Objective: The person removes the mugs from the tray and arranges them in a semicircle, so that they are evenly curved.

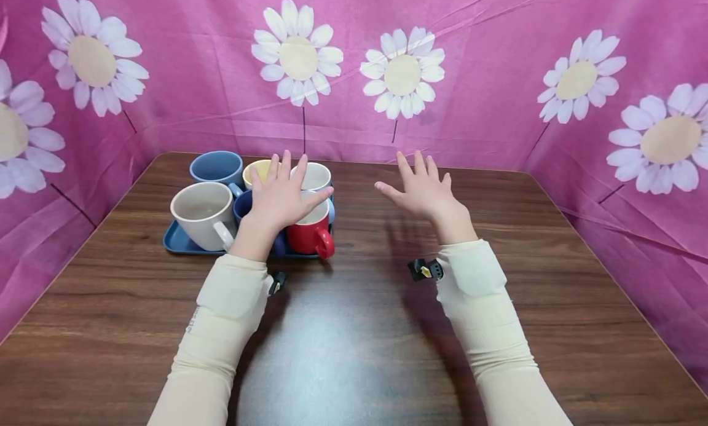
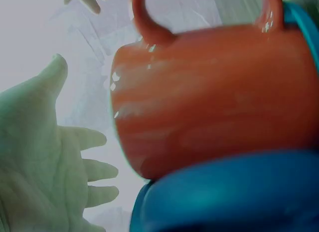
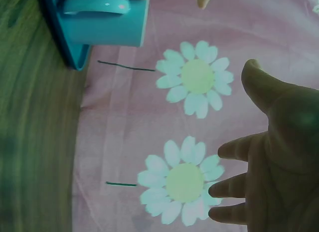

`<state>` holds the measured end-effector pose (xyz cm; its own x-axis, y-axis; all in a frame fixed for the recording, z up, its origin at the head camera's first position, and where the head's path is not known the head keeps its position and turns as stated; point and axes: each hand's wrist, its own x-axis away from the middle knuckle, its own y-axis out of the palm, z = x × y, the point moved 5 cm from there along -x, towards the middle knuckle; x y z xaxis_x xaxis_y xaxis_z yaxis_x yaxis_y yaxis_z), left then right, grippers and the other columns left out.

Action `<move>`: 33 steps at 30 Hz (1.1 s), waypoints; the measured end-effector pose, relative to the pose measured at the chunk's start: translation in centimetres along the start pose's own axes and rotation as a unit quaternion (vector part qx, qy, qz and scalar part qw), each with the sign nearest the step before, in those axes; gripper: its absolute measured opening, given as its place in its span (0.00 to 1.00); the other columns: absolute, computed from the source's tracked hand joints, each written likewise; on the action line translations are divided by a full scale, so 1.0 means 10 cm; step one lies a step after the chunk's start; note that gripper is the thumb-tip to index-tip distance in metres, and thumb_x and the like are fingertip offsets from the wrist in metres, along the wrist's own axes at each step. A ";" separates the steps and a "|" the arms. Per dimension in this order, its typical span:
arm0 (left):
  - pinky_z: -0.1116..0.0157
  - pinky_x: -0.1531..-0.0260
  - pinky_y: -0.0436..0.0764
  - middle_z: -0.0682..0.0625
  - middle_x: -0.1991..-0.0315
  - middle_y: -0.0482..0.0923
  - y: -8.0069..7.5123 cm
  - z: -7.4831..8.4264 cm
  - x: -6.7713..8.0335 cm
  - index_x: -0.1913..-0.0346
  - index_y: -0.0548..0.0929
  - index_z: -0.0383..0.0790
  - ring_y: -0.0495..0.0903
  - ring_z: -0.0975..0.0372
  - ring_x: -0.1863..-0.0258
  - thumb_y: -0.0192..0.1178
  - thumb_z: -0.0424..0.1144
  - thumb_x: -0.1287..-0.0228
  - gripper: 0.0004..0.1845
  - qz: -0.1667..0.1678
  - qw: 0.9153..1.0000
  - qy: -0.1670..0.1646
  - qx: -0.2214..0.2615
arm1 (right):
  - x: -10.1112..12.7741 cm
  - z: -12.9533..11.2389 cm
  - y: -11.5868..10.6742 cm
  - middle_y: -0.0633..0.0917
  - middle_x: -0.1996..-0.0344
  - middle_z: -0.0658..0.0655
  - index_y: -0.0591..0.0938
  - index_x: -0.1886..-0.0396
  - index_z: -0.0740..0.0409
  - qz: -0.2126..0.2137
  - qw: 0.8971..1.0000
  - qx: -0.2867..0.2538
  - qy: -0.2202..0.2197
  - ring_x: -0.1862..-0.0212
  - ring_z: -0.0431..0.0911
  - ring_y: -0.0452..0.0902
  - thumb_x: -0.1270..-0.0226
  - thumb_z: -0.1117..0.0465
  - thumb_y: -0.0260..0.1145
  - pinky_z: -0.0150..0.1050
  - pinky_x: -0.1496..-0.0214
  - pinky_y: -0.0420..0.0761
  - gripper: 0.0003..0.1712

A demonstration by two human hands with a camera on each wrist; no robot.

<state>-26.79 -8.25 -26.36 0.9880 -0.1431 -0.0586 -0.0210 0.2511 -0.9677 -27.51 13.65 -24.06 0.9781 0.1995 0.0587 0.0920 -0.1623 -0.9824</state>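
Note:
My left hand [image 1: 276,200] hovers over the mugs with its fingers spread and holds nothing. It partly hides a dark blue mug [image 1: 241,206] and a red mug [image 1: 303,236], whose handle points toward the front right. In the left wrist view the red mug [image 2: 209,92] lies beside the open palm, apart from the fingers. A blue tray [image 1: 182,243] carries these along with an off-white mug [image 1: 201,223], a blue mug [image 1: 217,168], a yellow mug [image 1: 255,171] and a pale mug [image 1: 316,177]. Over the table to the tray's right, my right hand [image 1: 426,195] is raised, fingers spread, holding nothing.
The brown wooden table [image 1: 354,327] reaches a pink cloth [image 1: 470,106] printed with white daisies, which hangs along the back and both sides. Small dark devices sit at both wrists, under the pale sleeves [image 1: 475,309].

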 end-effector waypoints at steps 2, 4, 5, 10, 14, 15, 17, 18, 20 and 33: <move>0.43 0.49 0.25 0.40 0.34 0.38 -0.06 -0.02 0.02 0.33 0.44 0.46 0.32 0.50 0.36 0.34 0.72 0.51 0.47 0.016 1.000 0.006 -0.003 | 0.02 -0.03 -0.04 0.41 0.35 0.66 0.42 0.33 0.53 0.004 1.000 0.004 -0.005 0.36 0.59 0.30 0.47 0.28 0.40 0.65 0.46 0.38 0.50; 0.43 0.49 0.26 0.40 0.34 0.40 -0.13 -0.06 0.06 0.33 0.46 0.45 0.34 0.50 0.36 0.35 0.72 0.51 0.47 0.032 0.999 0.011 -0.006 | 0.05 -0.07 -0.07 0.42 0.35 0.66 0.42 0.33 0.53 0.005 1.000 0.009 -0.010 0.36 0.60 0.32 0.47 0.28 0.40 0.65 0.46 0.40 0.50; 0.43 0.49 0.27 0.40 0.34 0.41 -0.17 -0.07 0.07 0.33 0.46 0.44 0.36 0.50 0.36 0.35 0.72 0.51 0.48 0.041 0.999 0.013 -0.005 | 0.07 -0.09 -0.09 0.43 0.35 0.66 0.43 0.33 0.53 0.006 1.000 0.011 -0.014 0.36 0.60 0.33 0.46 0.29 0.41 0.64 0.46 0.41 0.49; 0.44 0.47 0.29 0.40 0.35 0.44 -0.32 -0.23 0.19 0.34 0.49 0.41 0.38 0.51 0.36 0.38 0.71 0.50 0.48 0.070 0.996 0.043 0.027 | 0.14 -0.23 -0.18 0.48 0.36 0.66 0.46 0.33 0.54 0.021 0.999 0.022 -0.034 0.37 0.60 0.41 0.46 0.30 0.44 0.62 0.45 0.46 0.48; 0.47 0.45 0.32 0.42 0.34 0.45 -0.40 -0.39 0.32 0.34 0.50 0.40 0.39 0.54 0.36 0.45 0.65 0.47 0.44 0.092 0.988 0.087 0.087 | 0.22 -0.37 -0.19 0.54 0.37 0.65 0.49 0.33 0.55 0.042 0.997 0.032 -0.058 0.38 0.59 0.48 0.45 0.31 0.45 0.60 0.45 0.50 0.47; 0.47 0.44 0.33 0.42 0.34 0.45 -0.42 -0.44 0.35 0.34 0.51 0.40 0.40 0.54 0.36 0.47 0.64 0.47 0.44 0.098 0.985 0.096 0.101 | 0.23 -0.41 -0.17 0.55 0.38 0.65 0.50 0.34 0.55 0.050 0.996 0.033 -0.064 0.39 0.59 0.50 0.45 0.32 0.46 0.59 0.45 0.52 0.47; 0.48 0.44 0.34 0.42 0.35 0.46 -0.45 -0.53 0.42 0.35 0.52 0.39 0.41 0.54 0.36 0.50 0.61 0.47 0.43 0.116 0.981 0.105 0.117 | 0.27 -0.47 -0.13 0.57 0.39 0.65 0.52 0.34 0.56 0.068 0.994 0.030 -0.079 0.40 0.59 0.53 0.45 0.33 0.47 0.58 0.46 0.54 0.46; 0.49 0.43 0.35 0.42 0.35 0.46 -0.47 -0.57 0.45 0.35 0.53 0.38 0.42 0.54 0.36 0.51 0.60 0.47 0.43 0.124 0.979 0.108 0.122 | 0.28 -0.50 -0.10 0.58 0.39 0.65 0.52 0.34 0.57 0.078 0.993 0.026 -0.085 0.41 0.59 0.54 0.44 0.33 0.47 0.58 0.46 0.56 0.46; 0.50 0.43 0.35 0.42 0.35 0.47 -0.49 -0.65 0.52 0.35 0.53 0.37 0.43 0.54 0.36 0.53 0.59 0.48 0.43 0.137 0.976 0.111 0.127 | 0.29 -0.56 -0.03 0.60 0.40 0.65 0.54 0.35 0.58 0.097 0.991 0.016 -0.096 0.42 0.59 0.57 0.44 0.34 0.48 0.56 0.47 0.58 0.45; 0.49 0.43 0.37 0.41 0.36 0.50 -0.43 -1.16 0.71 0.36 0.56 0.38 0.46 0.54 0.37 0.63 0.50 0.55 0.44 0.197 0.960 0.093 0.174 | 0.28 -0.73 0.48 0.71 0.48 0.63 0.65 0.42 0.63 0.177 0.973 -0.077 -0.125 0.49 0.55 0.66 0.43 0.42 0.55 0.50 0.51 0.67 0.37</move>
<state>-21.43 -21.46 -25.48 0.8690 -0.1321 -0.4768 -0.3022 0.6213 -0.7229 -22.96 6.35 -27.28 0.8797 0.3298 -0.3427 -0.1974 -0.4024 -0.8939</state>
